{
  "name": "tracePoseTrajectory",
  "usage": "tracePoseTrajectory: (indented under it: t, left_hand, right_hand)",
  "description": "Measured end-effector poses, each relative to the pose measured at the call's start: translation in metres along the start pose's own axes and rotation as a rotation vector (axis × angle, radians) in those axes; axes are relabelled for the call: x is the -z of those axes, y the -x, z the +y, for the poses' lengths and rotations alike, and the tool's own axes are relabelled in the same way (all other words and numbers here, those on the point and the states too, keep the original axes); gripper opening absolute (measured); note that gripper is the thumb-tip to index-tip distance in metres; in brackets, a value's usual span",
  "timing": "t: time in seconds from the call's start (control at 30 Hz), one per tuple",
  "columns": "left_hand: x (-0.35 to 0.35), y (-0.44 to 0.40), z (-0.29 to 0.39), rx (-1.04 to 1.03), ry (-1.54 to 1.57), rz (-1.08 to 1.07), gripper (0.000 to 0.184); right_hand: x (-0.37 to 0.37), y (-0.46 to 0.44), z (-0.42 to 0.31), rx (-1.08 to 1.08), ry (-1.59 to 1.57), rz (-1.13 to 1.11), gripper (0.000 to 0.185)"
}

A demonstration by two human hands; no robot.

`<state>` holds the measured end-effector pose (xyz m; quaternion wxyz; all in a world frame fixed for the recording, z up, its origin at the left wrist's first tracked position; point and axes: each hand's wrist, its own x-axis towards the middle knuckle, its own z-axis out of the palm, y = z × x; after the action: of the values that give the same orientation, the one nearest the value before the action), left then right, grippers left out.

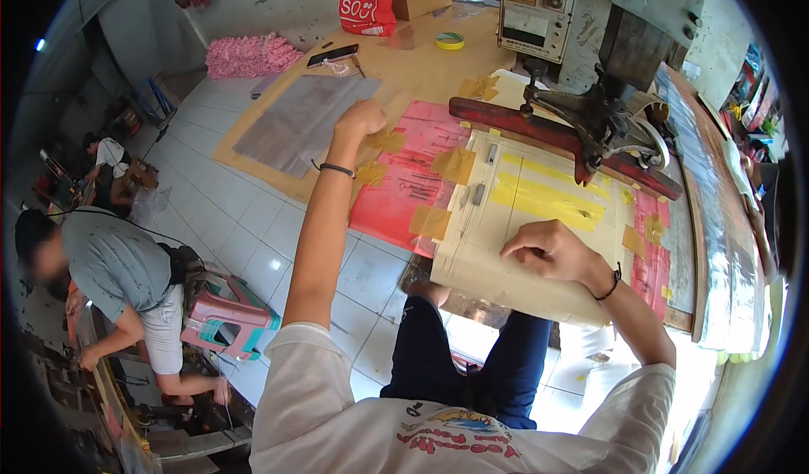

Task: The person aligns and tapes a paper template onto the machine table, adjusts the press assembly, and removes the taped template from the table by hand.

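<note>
My left hand (pixel 362 118), its fingers curled, is by the right edge of a grey translucent sheet (pixel 295 124) on the brown table. What it grips, if anything, is too small to make out. My right hand (pixel 552 251) hangs over the near part of a cream board (pixel 472 259), fingers bent inward, and their tips are partly hidden. Yellow strips (pixel 548 196) lie on this board. Beneath it is a red sheet (pixel 396 200), joined with pieces of brown tape (pixel 453 165). A dark red press bar (pixel 514 124) stands across the board's far side.
A machine control box (pixel 539 15) stands at the back. On the table (pixel 472 44) are a phone (pixel 333 55), a yellow tape roll (pixel 449 41) and a red bag (pixel 367 0). Another person bends over at the left (pixel 126 263); one more sits farther back.
</note>
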<state>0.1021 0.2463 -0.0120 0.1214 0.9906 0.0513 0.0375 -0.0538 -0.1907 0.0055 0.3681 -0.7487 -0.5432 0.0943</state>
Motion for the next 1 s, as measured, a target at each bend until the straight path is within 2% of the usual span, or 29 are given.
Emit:
tracePoseTrajectory:
  t: [0.03, 0.13, 0.2, 0.23, 0.3, 0.33, 0.37, 0.4, 0.43, 0.5, 0.57, 0.67, 0.73, 0.77, 0.83, 0.87, 0.97, 1.0]
  left_hand:
    - [0.016, 0.019, 0.015, 0.001, 0.036, -0.080, 0.040]
    - [0.026, 0.100, 0.058, -0.072, 0.164, 0.402, 0.038]
    - [0.031, 0.158, 0.098, -0.083, 0.218, 0.526, 0.036]
    - [0.033, 0.187, 0.120, -0.095, 0.291, 0.542, 0.037]
    - [0.021, 0.228, 0.158, -0.161, 0.409, 0.623, 0.039]
    - [0.009, 0.243, 0.173, -0.222, 0.446, 0.689, 0.040]
    - [0.000, 0.261, 0.193, -0.247, 0.515, 0.658, 0.040]
    - [-0.008, 0.279, 0.208, -0.336, 0.551, 0.516, 0.049]
    - [-0.017, 0.291, 0.230, -0.428, 0.581, 0.516, 0.059]
    - [-0.058, 0.301, 0.258, -0.623, 0.746, 0.347, 0.078]
    - [-0.063, 0.315, 0.278, -0.660, 0.732, 0.249, 0.073]
    - [-0.082, 0.325, 0.280, -0.818, 0.917, 0.060, 0.073]
    - [-0.067, 0.317, 0.266, -0.866, 0.746, -0.111, 0.073]
    - [-0.057, 0.310, 0.256, -0.889, 0.655, -0.198, 0.073]
    - [-0.043, 0.293, 0.244, -0.799, 0.296, 0.022, 0.074]
    - [-0.042, 0.286, 0.236, -0.775, 0.253, -0.005, 0.076]
    - [-0.051, 0.274, 0.226, -0.726, 0.160, -0.016, 0.083]
    - [-0.054, 0.277, 0.226, -0.725, 0.152, 0.015, 0.085]
  right_hand:
    - [-0.002, 0.001, -0.001, -0.004, 0.011, 0.016, 0.025]
    - [-0.004, 0.000, -0.007, 0.009, 0.082, 0.044, 0.027]
    - [-0.008, 0.000, 0.000, 0.023, 0.090, 0.075, 0.021]
    - [-0.008, -0.001, -0.005, -0.064, 0.078, 0.085, 0.023]
    - [-0.010, -0.002, -0.017, -0.246, 0.051, 0.098, 0.033]
    - [-0.011, 0.003, -0.019, -0.257, -0.126, 0.096, 0.058]
    - [-0.016, 0.007, -0.025, -0.190, -0.221, 0.178, 0.061]
    - [-0.022, 0.010, -0.032, -0.121, -0.314, 0.261, 0.065]
    - [-0.024, 0.017, -0.036, -0.157, -0.344, 0.323, 0.066]
    - [-0.030, 0.031, -0.043, -0.221, -0.408, 0.452, 0.070]
    - [-0.025, 0.043, -0.047, -0.393, -0.464, 0.572, 0.064]
    - [-0.012, 0.079, -0.037, -0.520, -0.546, 0.697, 0.059]
    - [-0.001, 0.102, -0.035, -0.563, -0.618, 0.740, 0.061]
    - [0.012, 0.113, -0.036, -0.598, -0.604, 0.657, 0.062]
    - [0.042, 0.137, -0.042, -0.669, -0.590, 0.488, 0.065]
    - [0.051, 0.150, -0.030, -0.691, -0.610, 0.449, 0.068]
    - [0.055, 0.159, -0.029, -0.720, -0.544, 0.694, 0.073]
    - [0.056, 0.162, -0.026, -0.655, -0.595, 0.732, 0.079]
